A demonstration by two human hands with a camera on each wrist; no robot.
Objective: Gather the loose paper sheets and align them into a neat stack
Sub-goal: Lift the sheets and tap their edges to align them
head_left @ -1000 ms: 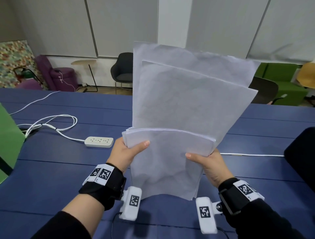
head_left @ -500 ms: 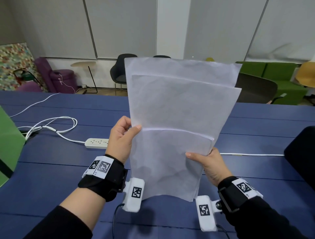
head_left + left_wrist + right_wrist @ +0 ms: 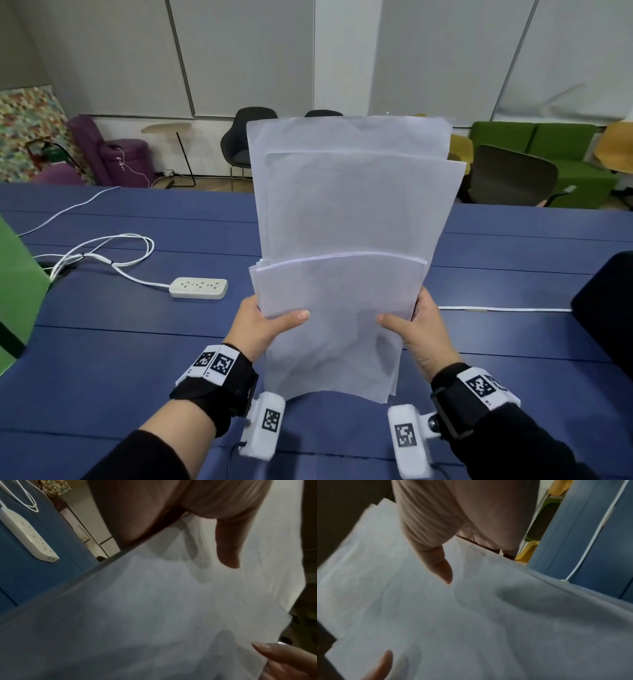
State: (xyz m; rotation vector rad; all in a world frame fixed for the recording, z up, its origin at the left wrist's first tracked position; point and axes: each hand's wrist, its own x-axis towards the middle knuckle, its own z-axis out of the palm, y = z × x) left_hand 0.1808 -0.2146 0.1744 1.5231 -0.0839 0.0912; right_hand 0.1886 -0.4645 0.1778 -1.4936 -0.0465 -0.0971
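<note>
A sheaf of white paper sheets (image 3: 346, 219) stands upright above the blue table (image 3: 102, 342), its lower edge on or just over the tabletop. The sheets are uneven: two stick up well above the front bundle. My left hand (image 3: 263, 320) grips the sheaf's left edge, thumb across the front. My right hand (image 3: 416, 325) grips the right edge the same way. In the left wrist view my left hand (image 3: 228, 545) lies on the paper (image 3: 154, 615). In the right wrist view my right hand (image 3: 440, 563) lies on the paper (image 3: 471, 622). The fingers behind the sheets are hidden.
A white power strip (image 3: 198, 287) with a looped white cable (image 3: 102, 253) lies on the table to the left. Another white cable (image 3: 503, 309) runs off to the right. A green object (image 3: 17, 291) stands at the left edge, a dark one (image 3: 606, 308) at the right. Chairs stand beyond the table.
My left hand has slid back down the sheaf's left edge from its higher hold and grips low again. The paper has dropped slightly and stands straighter. The right hand kept its grip.
</note>
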